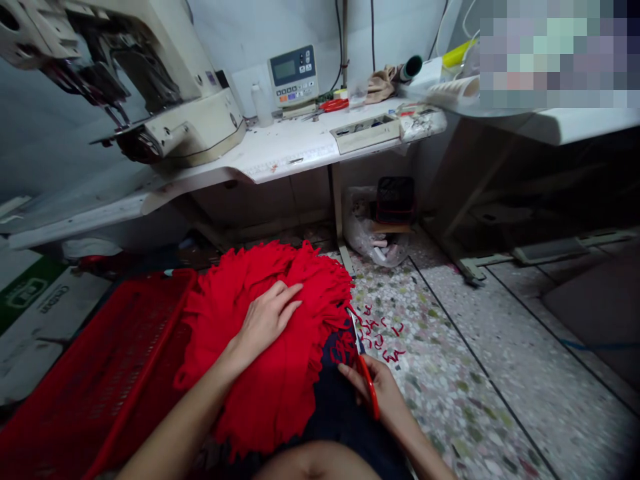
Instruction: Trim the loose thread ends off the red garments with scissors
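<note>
We begin at the lap. A bare knee (317, 465) shows at the lower edge, and dark navy cloth (335, 357) lies above it. A stack of red fabric pieces (260, 347) rests on this cloth, its outer edge ragged and layered.

The left hand (263, 325) lies open on top of the stack, fingers slightly apart, gripping nothing. The right hand (364, 388) is closed around red-handled scissors (369, 387), whose metal blades reach up to the right edge of the stack. We cannot tell whether the blades are apart or together.

Red fabric offcuts (379, 337) lie on the terrazzo floor (450, 393) just beside the stack. A red plastic crate (103, 377) stands to the left of the stack, touching it, with printed cardboard (35, 310) farther left.

Farther on, a clear plastic bag (373, 233) sits on the floor under a white sewing table (283, 150). An industrial sewing machine (150, 87) is mounted on the table, with a digital control panel (293, 75) near the wall behind it.
</note>
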The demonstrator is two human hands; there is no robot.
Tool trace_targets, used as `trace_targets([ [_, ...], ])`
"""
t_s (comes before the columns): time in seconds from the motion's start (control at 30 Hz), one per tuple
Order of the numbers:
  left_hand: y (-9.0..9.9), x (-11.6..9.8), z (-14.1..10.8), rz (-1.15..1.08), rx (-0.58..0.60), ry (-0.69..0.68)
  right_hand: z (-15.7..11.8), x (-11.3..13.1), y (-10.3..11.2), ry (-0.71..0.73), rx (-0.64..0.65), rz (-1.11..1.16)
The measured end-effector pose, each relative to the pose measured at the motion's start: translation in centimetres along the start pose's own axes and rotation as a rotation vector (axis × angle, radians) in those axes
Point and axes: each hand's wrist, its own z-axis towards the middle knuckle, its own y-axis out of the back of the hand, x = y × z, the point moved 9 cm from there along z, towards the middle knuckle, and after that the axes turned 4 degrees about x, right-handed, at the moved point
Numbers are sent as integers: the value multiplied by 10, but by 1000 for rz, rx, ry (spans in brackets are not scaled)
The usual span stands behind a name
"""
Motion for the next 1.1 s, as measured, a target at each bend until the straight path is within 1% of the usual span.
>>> trace_targets([
  [0.07,6,11,8,-3,-52,83,0,-1,0,-3,-12,-11],
  [0.13,8,17,13,-132,-77,148,0,-2,2,1,-29,-18],
  [0.2,6,11,12,-321,-44,149,-2,-4,4,0,-41,-19],
  [0.27,-1,-2,5,-499,45,106,-5,-6,6,-15,-44,-13],
  [0.3,-4,-8,-1,-563,91,84,-6,-7,6,-22,-46,-10],
  [0.33,-5,-12,-7,-596,112,74,-8,-6,6,-23,-46,-7],
  [0.37,-5,-11,-13,-591,98,81,-8,-3,6,-20,-45,-2],
  [0.4,-3,-7,-18,-549,54,103,-8,3,5,-11,-47,6],
  [0.47,1,2,-28,-418,-39,144,-3,21,2,24,-54,29],
  [0.5,0,4,-31,-362,-52,146,2,34,1,47,-79,47],
  [0.53,-4,4,-33,-323,-35,128,8,49,-2,89,-77,52],
  [0.63,-17,-3,-36,-264,63,34,30,94,-9,210,-139,88],
  [0.7,-17,-6,-37,-237,66,4,44,113,-21,261,-108,126],
  [0.77,-14,-7,-39,-232,51,-15,55,123,-34,287,-57,149],
  [0.83,-12,-9,-39,-242,61,-43,58,129,-40,314,-53,171],
  [0.97,-13,-11,-38,-279,95,-56,55,146,-39,372,-95,198],
  [1.1,-16,-12,-32,-331,111,-35,59,155,-43,346,-37,194],
])
